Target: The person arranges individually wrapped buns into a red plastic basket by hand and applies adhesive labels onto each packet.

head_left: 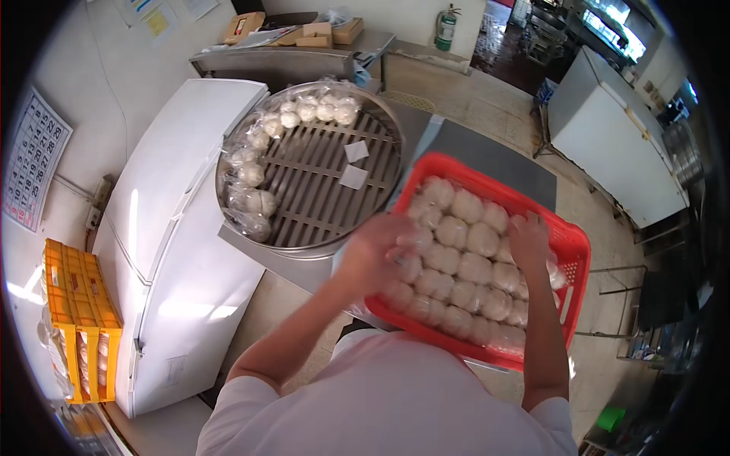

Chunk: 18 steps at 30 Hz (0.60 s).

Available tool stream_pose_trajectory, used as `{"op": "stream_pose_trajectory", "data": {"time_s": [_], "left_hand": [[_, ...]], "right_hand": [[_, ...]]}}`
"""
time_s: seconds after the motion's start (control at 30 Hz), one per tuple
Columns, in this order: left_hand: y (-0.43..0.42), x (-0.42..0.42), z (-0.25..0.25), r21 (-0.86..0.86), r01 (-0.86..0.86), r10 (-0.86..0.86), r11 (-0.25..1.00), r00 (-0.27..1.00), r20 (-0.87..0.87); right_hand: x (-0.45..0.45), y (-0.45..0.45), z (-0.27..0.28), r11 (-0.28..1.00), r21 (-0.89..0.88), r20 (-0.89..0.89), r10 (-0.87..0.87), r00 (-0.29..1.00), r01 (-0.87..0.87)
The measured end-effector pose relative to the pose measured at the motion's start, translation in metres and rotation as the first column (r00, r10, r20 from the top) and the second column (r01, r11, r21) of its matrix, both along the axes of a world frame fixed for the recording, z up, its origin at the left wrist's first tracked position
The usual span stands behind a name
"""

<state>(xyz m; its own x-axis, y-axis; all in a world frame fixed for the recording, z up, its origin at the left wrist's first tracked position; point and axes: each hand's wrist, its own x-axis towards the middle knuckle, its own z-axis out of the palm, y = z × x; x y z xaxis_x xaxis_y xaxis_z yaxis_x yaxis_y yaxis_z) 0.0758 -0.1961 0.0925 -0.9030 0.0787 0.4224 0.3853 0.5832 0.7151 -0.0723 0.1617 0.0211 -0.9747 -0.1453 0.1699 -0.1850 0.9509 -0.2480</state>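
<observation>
A red plastic crate (pixel 579 262) holds rows of round white buns (pixel 475 267) in clear plastic bags. My left hand (pixel 378 251) is over the crate's left edge, close to the bagged buns; motion blurs its fingers, so its grip cannot be made out. Over the right part of the same crate is my right hand (pixel 528 237), its fingers apart and resting on the buns. To the left stands a round metal steamer tray (pixel 306 247) with a slatted bottom. Bagged buns (pixel 249 175) curve along its left and back rim, and two small white paper squares (pixel 353 177) lie on the slats.
Crate and steamer tray rest on a grey metal table (pixel 506 173). A white refrigerator (pixel 171 228) is at left, beside stacked yellow crates (pixel 80 311). Cardboard boxes (pixel 315 34) lie on the back counter, a fire extinguisher (pixel 446 29) behind. A white chest freezer (pixel 616 133) stands right.
</observation>
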Motion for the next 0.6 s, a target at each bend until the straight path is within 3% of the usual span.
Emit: {"op": "stream_pose_trajectory", "data": {"time_s": [0.07,0.13,0.17,0.23,0.33,0.43,0.6], "left_hand": [[-0.092,-0.005,-0.026,-0.27,-0.361,0.349,0.893,0.932,-0.095],[-0.176,-0.004,-0.038,-0.511,-0.603,0.618,0.613,0.769,-0.165],[-0.208,-0.001,-0.045,-0.614,-0.664,0.745,0.427,0.643,-0.178],[-0.266,0.004,-0.067,-0.714,-0.609,0.793,0.345,0.596,-0.125],[-0.317,-0.006,-0.074,-0.74,-0.354,0.752,0.572,0.588,0.299],[-0.31,-0.01,-0.057,-0.462,-0.549,0.625,0.696,0.781,0.013],[-0.262,-0.022,0.009,-0.23,-0.429,0.416,0.874,0.903,-0.105]], "right_hand": [[0.018,-0.034,0.022,0.99,-0.135,-0.071,0.026,0.997,-0.035],[0.029,-0.063,0.028,0.972,-0.193,-0.115,0.115,0.987,-0.135],[0.034,-0.077,0.027,0.964,-0.209,-0.146,0.134,0.98,-0.163],[0.042,-0.104,0.025,0.945,-0.241,-0.216,0.168,0.962,-0.219],[0.054,-0.136,0.031,0.953,-0.224,-0.197,0.162,0.967,-0.205],[0.064,-0.162,0.042,0.927,-0.283,-0.203,0.195,0.959,-0.248],[0.073,-0.203,0.064,0.837,-0.375,-0.181,0.356,0.917,-0.399]]}}
